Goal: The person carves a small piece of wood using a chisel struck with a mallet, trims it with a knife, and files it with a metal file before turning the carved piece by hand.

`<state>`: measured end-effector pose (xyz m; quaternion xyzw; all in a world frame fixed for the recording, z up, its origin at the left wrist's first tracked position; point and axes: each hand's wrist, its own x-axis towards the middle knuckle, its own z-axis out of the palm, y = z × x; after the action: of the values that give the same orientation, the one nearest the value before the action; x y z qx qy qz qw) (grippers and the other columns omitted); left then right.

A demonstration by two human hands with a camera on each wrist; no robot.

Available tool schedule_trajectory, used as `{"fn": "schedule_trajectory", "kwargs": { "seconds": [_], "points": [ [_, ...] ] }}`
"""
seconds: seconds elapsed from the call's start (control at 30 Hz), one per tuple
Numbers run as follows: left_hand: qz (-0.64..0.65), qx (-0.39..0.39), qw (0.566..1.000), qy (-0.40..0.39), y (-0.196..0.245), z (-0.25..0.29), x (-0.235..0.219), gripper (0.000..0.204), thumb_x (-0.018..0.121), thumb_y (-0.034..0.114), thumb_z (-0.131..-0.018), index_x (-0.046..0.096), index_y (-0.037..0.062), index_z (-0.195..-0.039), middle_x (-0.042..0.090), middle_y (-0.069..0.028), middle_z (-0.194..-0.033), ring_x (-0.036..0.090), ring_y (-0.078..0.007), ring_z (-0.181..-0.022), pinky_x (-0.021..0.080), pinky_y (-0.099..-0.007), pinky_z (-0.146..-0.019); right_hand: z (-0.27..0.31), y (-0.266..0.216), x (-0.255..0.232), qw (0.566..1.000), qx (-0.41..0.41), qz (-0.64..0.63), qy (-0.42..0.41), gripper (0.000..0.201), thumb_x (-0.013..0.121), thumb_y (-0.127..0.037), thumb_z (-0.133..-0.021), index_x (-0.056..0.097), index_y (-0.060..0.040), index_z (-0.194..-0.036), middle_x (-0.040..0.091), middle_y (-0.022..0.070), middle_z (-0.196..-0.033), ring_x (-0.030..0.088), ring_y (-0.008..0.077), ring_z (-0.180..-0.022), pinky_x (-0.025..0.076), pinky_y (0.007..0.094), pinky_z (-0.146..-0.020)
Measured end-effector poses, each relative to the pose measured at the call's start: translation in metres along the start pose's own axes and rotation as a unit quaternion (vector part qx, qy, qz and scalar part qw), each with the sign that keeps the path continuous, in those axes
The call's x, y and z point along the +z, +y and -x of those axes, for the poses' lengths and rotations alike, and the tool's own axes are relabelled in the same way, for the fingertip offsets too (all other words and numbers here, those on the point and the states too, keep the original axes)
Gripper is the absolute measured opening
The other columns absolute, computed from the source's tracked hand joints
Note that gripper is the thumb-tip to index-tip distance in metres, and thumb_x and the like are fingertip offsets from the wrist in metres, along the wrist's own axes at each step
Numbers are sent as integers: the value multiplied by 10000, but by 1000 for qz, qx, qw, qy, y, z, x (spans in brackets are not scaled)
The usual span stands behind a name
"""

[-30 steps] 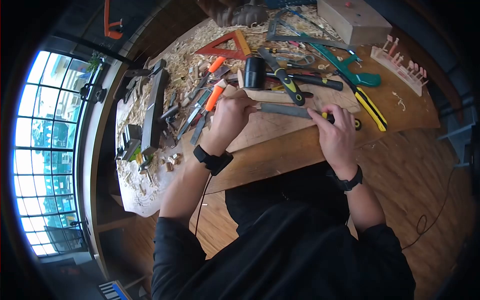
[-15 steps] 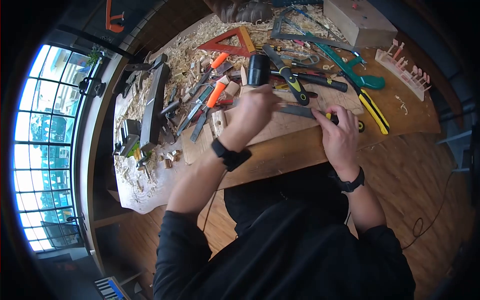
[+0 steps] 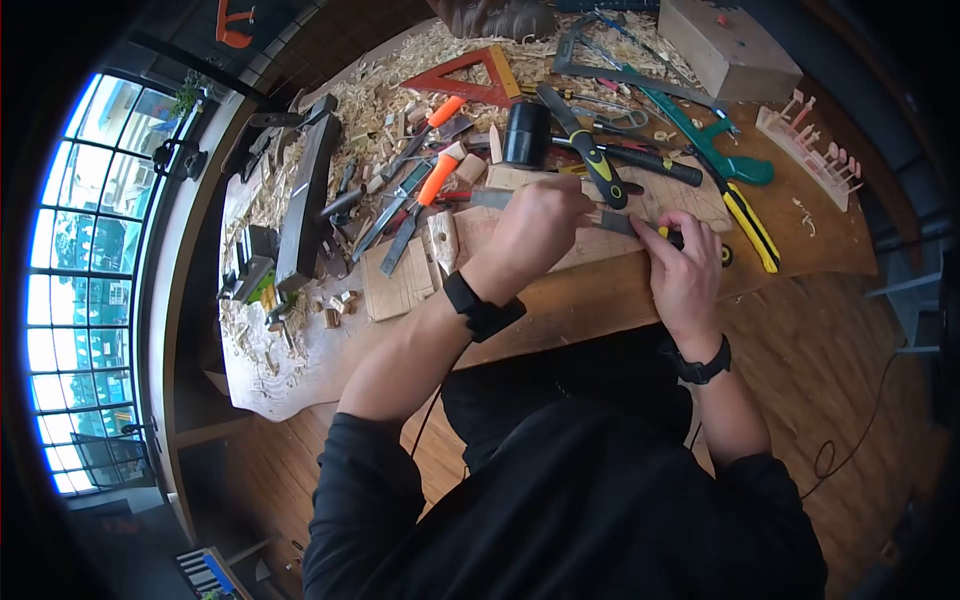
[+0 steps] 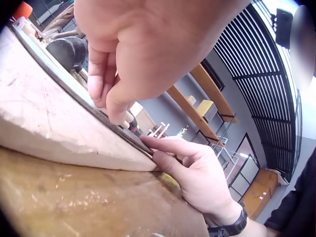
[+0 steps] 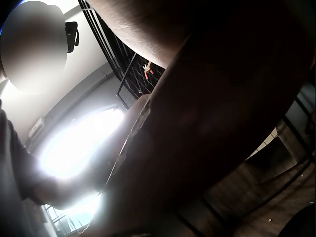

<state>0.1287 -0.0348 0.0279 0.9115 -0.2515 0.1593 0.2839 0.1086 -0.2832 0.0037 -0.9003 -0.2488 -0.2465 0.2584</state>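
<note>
A flat grey file (image 3: 616,222) lies across the wooden board (image 3: 590,252) near the table's front edge. My right hand (image 3: 685,268) grips its black-and-yellow handle, with the index finger and thumb reaching onto the near end of the blade. Over the middle of the blade, my left hand (image 3: 532,225) pinches a small pale piece of wood (image 4: 129,118), mostly covered by the fingers. In the left wrist view the left fingertips are right at the blade, close to the right hand's index finger. The right wrist view is dark and shows little of the work.
Behind the file lie a black mallet (image 3: 526,134), a folded pruning saw (image 3: 590,160) and orange-handled chisels (image 3: 437,180). A yellow utility knife (image 3: 750,228) is to the right. Wood shavings (image 3: 400,90) and a long plane (image 3: 308,200) lie left, a peg rack (image 3: 810,155) far right.
My left hand has slid rightward along the file from its tip toward the right hand, uncovering the blade's left part. The right hand keeps its grip on the handle.
</note>
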Motion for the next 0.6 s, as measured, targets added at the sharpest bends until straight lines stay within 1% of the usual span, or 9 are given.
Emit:
{"fn": "schedule_trajectory", "kwargs": {
  "seconds": [0.1,0.13,0.2,0.27,0.33,0.37,0.47,0.53,0.6],
  "points": [
    [0,-37,999,15,-13,7,-10,114,840,26,-814,826,45,-925,711,-111,-872,726,-339,-792,581,-429,-729,0,-1,2,1000,3,-4,4,377,749,-29,-870,824,-168,-1212,607,42,-1086,602,264,-1028,437,409,-875],
    [-37,-40,998,24,-25,15,-20,133,844,12,-807,831,44,-935,717,-115,-870,728,-337,-791,581,-426,-730,1,0,2,1000,5,-7,8,378,750,-27,-868,824,-167,-1210,607,41,-1085,601,264,-1028,436,408,-874],
    [-29,-120,992,19,-33,22,-38,146,852,11,-796,830,40,-938,719,-115,-861,728,-333,-791,581,-420,-725,1,2,3,1000,7,-7,9,374,749,-30,-870,824,-167,-1210,607,41,-1085,601,264,-1029,437,409,-876],
    [-52,-113,992,13,-27,19,-31,136,850,15,-798,825,34,-930,713,-121,-848,725,-340,-797,581,-421,-727,3,1,3,1000,6,-7,8,371,748,-33,-872,825,-167,-1209,606,41,-1086,601,263,-1029,437,409,-877],
    [-13,-48,998,29,-10,4,-5,131,847,17,-801,820,32,-928,700,-122,-855,720,-348,-806,576,-429,-731,2,2,2,1000,7,-5,-1,364,745,-47,-879,824,-170,-1212,607,41,-1088,601,262,-1033,439,413,-879],
    [-12,-25,999,19,2,-5,5,128,843,16,-804,822,45,-928,692,-118,-874,718,-352,-814,573,-434,-734,1,2,1,1000,6,-2,-1,364,745,-47,-879,824,-170,-1212,607,41,-1088,601,262,-1033,439,413,-879],
    [-10,-45,999,2,1,-8,1,126,844,22,-810,823,55,-930,688,-106,-888,717,-350,-813,573,-432,-729,0,3,0,1000,12,-2,-2,359,739,-51,-883,824,-167,-1212,606,43,-1091,599,262,-1035,440,416,-881],
    [-39,-56,998,-6,-19,4,-19,184,856,10,-807,847,72,-981,695,-101,-858,720,-301,-783,572,-402,-711,2,4,3,1000,8,-10,6,362,731,-46,-882,825,-168,-1210,605,40,-1090,598,261,-1033,440,414,-878],
    [-57,-94,994,-1,-37,14,-35,221,862,3,-805,858,87,-1009,698,-93,-846,710,-264,-757,565,-381,-694,2,4,3,1000,16,-17,3,359,726,-47,-885,826,-169,-1208,605,40,-1091,597,262,-1030,440,413,-878]
  ]
}}
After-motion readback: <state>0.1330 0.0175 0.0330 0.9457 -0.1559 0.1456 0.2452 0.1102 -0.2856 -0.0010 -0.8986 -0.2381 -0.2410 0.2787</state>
